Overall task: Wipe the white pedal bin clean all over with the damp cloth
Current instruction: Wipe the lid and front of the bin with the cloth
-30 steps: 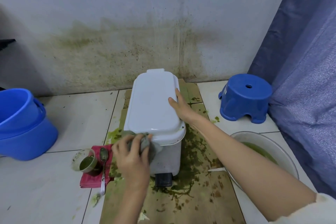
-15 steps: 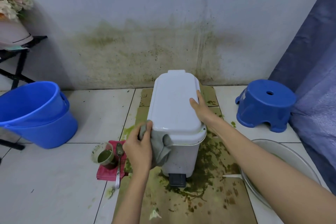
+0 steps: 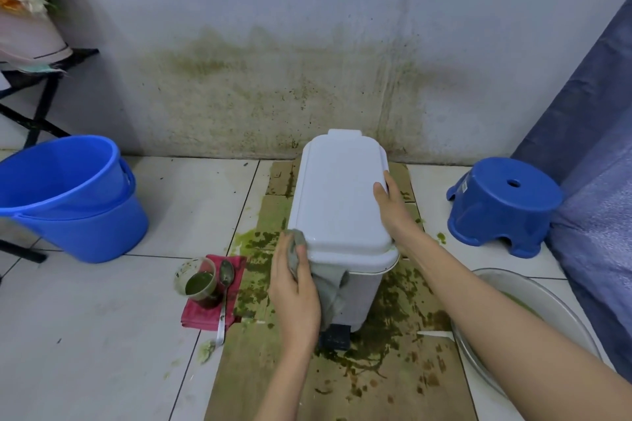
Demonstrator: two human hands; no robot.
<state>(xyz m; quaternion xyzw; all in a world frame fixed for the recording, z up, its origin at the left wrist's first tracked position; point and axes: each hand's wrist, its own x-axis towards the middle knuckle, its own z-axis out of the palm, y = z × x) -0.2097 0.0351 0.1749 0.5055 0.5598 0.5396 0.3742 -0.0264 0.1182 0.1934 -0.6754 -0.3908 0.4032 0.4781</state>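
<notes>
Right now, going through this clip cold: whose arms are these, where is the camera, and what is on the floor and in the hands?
There is no machine here, just a person wearing a head camera that looks down at their own arms. The left hand grips a grey cloth against the near left corner of the white pedal bin. The right hand steadies the lid's right edge. The bin stands on stained cardboard. Around it are blue buckets, a blue stool, a cup of green liquid, a spoon and a metal basin.

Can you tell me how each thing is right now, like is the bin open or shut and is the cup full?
Pedal bin: upright, lid shut.
Cloth: gripped, against the bin's front corner.
Left hand: grips the cloth.
Right hand: rests on the lid's edge.
Cup: upright, green liquid inside.
Stool: upright.
</notes>
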